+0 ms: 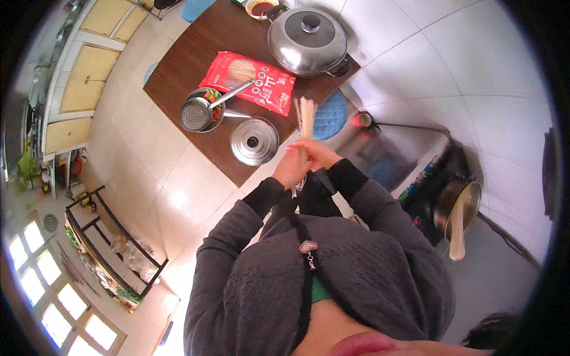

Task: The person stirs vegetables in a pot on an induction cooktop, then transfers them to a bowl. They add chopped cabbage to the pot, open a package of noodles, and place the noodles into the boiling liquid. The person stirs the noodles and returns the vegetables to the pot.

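Observation:
My left hand (pixel 290 167) and my right hand (pixel 321 154) are closed together around a bundle of dry noodles (pixel 306 116). The pale strands fan out above my fists, and some ends show below them. Just beyond my hands lies a red noodle package (pixel 276 95), flat on the dark wooden table (pixel 222 153) and bearing writing. Nearer on the tabletop rests a steel lid (pixel 262 153) with a black knob. To my right, more dry noodles (pixel 457 231) lean out of a metal pot (pixel 441 209), with their ends past its rim.
A perforated skimmer (pixel 196 115) lies across a pan holding chopped red and green vegetables (pixel 212 96). A lidded steel wok (pixel 285 51) and a bowl of dark sauce (pixel 262 8) stand farther back. A blue padded stool (pixel 331 116) is beside the table. A black metal rack (pixel 102 202) stands at left.

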{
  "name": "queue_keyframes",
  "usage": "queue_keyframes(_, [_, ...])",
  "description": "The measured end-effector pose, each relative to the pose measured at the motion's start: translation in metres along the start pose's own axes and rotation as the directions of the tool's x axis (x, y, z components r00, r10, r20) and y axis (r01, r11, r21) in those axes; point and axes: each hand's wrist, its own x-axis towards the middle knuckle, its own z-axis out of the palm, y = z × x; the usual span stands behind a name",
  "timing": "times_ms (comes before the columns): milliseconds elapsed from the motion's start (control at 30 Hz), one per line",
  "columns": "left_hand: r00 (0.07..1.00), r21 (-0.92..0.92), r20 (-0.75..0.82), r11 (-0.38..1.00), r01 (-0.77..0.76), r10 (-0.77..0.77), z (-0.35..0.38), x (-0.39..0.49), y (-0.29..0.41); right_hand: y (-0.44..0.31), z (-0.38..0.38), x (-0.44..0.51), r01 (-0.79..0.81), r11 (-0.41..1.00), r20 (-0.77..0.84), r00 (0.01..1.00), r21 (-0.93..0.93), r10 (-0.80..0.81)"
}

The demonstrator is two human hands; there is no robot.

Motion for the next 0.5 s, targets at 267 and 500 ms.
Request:
queue_keyframes(267, [0.947, 0.169, -0.292, 0.968, 0.187, -0.132, -0.012, 0.086, -0.041, -0.013, -0.089, -0.024, 0.079, 0.937, -0.035, 0.995, -0.341, -0.096])
queue_keyframes(500, [0.941, 0.669, -0.048, 0.689, 0.28, -0.335, -0.01, 0.179, -0.112, -0.029, -0.088, -0.055, -0.19, 0.953, -0.436, 0.856, 0.236, 0.279])
